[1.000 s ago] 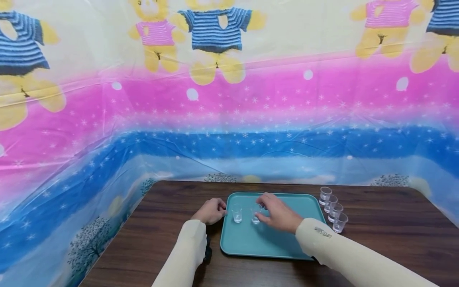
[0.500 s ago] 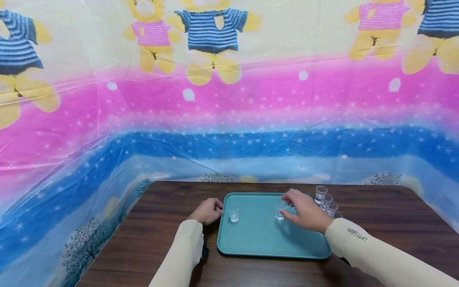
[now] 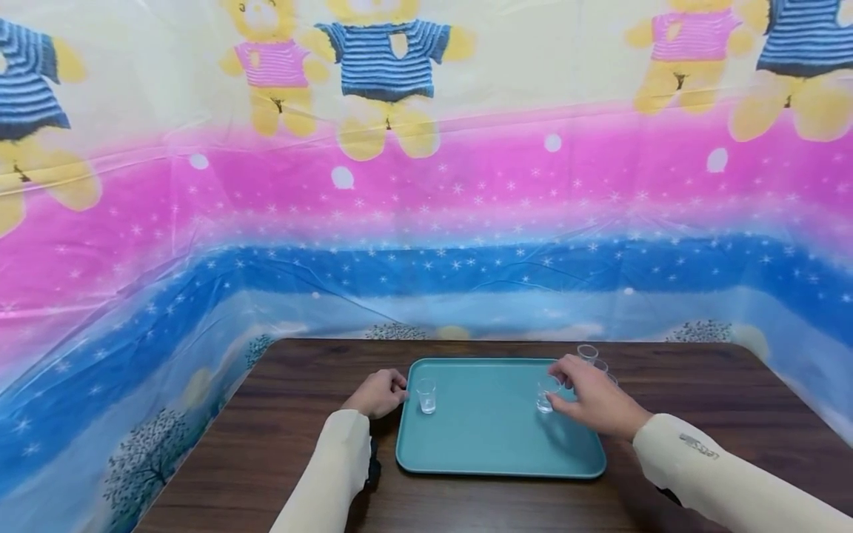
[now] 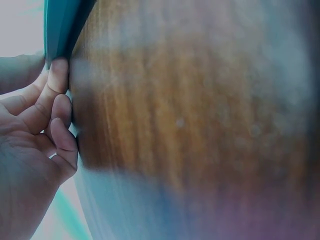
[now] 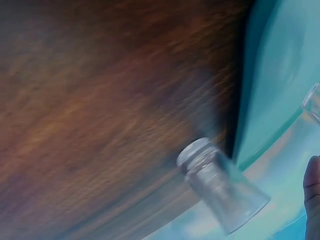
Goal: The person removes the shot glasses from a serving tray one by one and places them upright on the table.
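Thumb and fingers of my right hand [image 3: 600,396] pinch a small clear shot glass [image 3: 545,396] over the right part of a teal tray [image 3: 493,437]. The glass is upright, and part of its side is hidden by the fingers. In the right wrist view only a fingertip [image 5: 312,187] and a bit of that glass [image 5: 314,102] show at the right edge. My left hand [image 3: 378,392] pinches the tray's left rim [image 4: 60,30] between thumb and index finger, its other fingers curled beneath. A second shot glass [image 3: 427,397] stands on the tray's left part.
Beyond the tray's right side several more shot glasses [image 3: 587,352] stand in a row, mostly covered by my right hand; one glass [image 5: 220,187] shows close up in the right wrist view. The wooden table [image 3: 300,437] meets a patterned cloth [image 3: 413,266] behind and at the left.
My right hand has carried the shot glass rightward, from beside the other glass to the tray's right part. The left hand stays at the rim. The view has shifted slightly.
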Motion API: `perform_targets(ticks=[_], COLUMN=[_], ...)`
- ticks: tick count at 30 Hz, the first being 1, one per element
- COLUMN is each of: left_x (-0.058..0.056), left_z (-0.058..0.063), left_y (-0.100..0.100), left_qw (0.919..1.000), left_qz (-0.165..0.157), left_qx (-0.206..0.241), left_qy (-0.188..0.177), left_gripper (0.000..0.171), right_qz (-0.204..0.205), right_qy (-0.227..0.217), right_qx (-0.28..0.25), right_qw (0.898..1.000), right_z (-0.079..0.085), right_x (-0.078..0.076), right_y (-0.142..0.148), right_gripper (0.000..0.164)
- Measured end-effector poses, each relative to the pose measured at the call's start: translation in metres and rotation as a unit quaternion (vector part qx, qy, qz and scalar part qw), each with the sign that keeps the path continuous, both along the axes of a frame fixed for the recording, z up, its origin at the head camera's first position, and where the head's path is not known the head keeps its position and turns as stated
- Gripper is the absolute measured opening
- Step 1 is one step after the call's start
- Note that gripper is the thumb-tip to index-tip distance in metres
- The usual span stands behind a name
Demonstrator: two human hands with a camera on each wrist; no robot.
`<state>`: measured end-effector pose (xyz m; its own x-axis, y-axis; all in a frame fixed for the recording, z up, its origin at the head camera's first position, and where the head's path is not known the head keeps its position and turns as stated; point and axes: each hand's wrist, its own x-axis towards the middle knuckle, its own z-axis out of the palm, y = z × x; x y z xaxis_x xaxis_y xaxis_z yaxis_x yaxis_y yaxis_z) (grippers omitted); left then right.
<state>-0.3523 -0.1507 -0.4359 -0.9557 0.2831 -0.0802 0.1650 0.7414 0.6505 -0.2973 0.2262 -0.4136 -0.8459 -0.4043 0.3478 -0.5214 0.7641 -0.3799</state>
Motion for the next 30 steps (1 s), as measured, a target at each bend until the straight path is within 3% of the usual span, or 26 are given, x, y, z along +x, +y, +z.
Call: perform_targets(ticks=[11,21,30], left_x=[-0.002,-0.001,0.001], left_z=[-0.001,-0.001,0.001], left_y=[0.001,0.003,0.002], left_qw=[1.0000,1.0000,1.0000], left_qz=[-0.003,0.007,0.002], left_qx=[0.003,0.005,0.004], left_qy=[-0.001,-0.005,-0.003], left_gripper=[0.017,0.017,0.017], right_qz=[-0.007,-0.032,-0.046], right_qy=[0.013,0.017,0.035], right_qx=[-0.010,-0.017,-0.021], right_qw=[1.000,0.999,0.998], right_z=[-0.002,-0.014,-0.020], right_x=[0.015,0.035,0.042], right_y=[0.037,0.064,0.077], right_gripper=[0.025,0.026,0.028])
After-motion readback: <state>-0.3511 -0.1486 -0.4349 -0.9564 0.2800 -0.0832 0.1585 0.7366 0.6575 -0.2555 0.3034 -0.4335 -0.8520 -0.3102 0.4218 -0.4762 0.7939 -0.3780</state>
